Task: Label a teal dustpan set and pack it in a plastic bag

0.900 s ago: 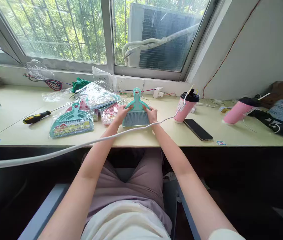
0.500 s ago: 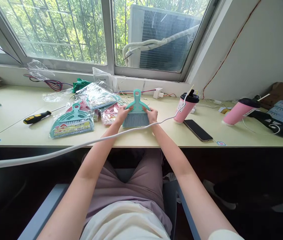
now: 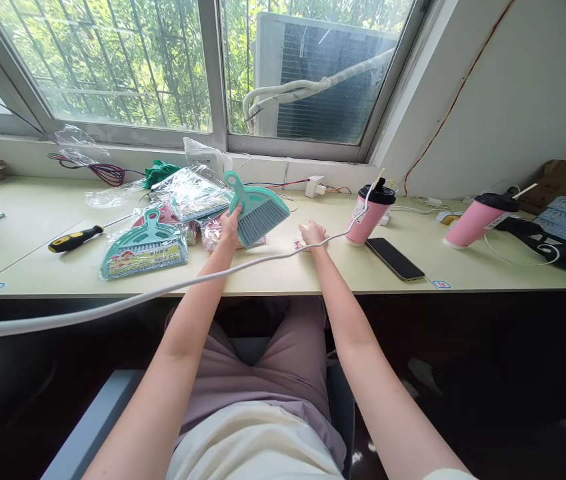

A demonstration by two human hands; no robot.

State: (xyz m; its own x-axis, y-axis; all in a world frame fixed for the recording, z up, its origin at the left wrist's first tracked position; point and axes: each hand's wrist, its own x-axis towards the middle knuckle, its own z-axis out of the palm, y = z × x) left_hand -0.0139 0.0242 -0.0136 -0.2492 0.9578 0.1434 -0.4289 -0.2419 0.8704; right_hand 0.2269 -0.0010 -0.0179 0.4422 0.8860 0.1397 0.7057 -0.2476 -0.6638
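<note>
lifted teal brush point(image 3: 255, 208) gripped by left hand point(image 3: 230, 223), right hand point(image 3: 312, 234) released, pressing small card point(image 3: 298, 245)

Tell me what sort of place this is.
Probably a small packing workbench by a window: a long desk with bagged brush sets, a screwdriver and drink cups; the left hand holds a loose brush.

Window-side packing workbench point(image 3: 273, 277), screwdriver point(image 3: 75, 237)

Left hand point(image 3: 229, 223) raised, fingers gripping; right hand point(image 3: 312, 234) resting low.
</note>
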